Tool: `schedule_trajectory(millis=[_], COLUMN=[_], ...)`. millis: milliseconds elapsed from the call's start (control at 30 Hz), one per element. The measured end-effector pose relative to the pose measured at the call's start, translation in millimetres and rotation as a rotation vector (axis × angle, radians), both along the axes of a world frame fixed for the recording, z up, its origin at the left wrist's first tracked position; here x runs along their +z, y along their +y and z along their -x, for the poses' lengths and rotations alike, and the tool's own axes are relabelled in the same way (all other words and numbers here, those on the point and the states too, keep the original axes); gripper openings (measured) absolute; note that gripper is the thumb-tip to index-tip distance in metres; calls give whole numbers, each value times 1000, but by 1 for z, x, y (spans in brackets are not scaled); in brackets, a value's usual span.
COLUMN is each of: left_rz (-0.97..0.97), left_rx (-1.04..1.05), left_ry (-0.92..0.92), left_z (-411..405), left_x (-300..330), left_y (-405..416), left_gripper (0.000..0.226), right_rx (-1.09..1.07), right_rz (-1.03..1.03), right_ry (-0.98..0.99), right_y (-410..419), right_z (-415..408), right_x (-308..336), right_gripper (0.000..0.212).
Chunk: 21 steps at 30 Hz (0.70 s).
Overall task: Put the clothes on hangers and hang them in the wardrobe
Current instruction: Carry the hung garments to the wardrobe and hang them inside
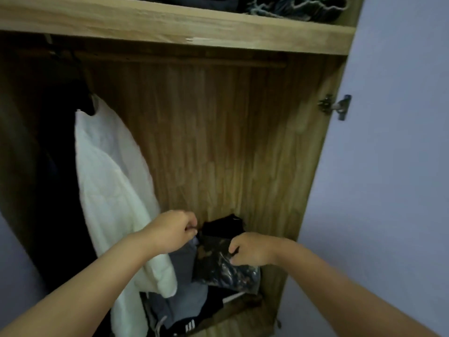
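Observation:
Both my hands reach down into the open wooden wardrobe (pixel 218 142). My right hand (pixel 250 249) grips the top edge of a dark patterned garment (pixel 223 268) lifted above the pile. My left hand (pixel 175 231) pinches cloth beside it, at the edge of a grey garment (pixel 184 259); what exactly it pinches is blurred. A white jacket (pixel 109 181) hangs from a black hanger (pixel 90 103) at the left. Along the top runs the dark hanging rail (pixel 194 60), bare to the right of the jacket.
A heap of clothes (pixel 189 310) in grey, black and white-striped fabric lies on the wardrobe floor. Dark garments (pixel 56 166) hang at the far left. Folded clothes (pixel 291 6) sit on the upper shelf. A door hinge (pixel 336 107) and a pale blue wall (pixel 401 166) are at the right.

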<state>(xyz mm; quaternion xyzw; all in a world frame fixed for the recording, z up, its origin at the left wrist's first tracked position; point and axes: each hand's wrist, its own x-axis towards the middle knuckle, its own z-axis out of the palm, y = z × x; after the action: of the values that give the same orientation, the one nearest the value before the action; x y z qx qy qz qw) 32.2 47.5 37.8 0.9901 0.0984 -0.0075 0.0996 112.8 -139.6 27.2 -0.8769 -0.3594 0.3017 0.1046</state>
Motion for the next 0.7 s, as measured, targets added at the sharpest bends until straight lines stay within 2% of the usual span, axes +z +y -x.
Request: schedule_trajectory(millis=[133, 367, 700], left_rz=[27, 74, -46], left_rx=[-113, -317, -667], left_ry=[262, 501, 551], left_z=[-9, 2, 11], left_x=[-25, -78, -85], left_y=[-60, -180, -308], left_gripper=[33, 38, 35], right_rx=[-7, -165, -598], right_rz=[97, 223, 215], right_ry=[-65, -35, 72], right_y=[-74, -201, -309], right_z=[13, 62, 141], right_x=[-19, -65, -86], right_gripper=[37, 41, 42])
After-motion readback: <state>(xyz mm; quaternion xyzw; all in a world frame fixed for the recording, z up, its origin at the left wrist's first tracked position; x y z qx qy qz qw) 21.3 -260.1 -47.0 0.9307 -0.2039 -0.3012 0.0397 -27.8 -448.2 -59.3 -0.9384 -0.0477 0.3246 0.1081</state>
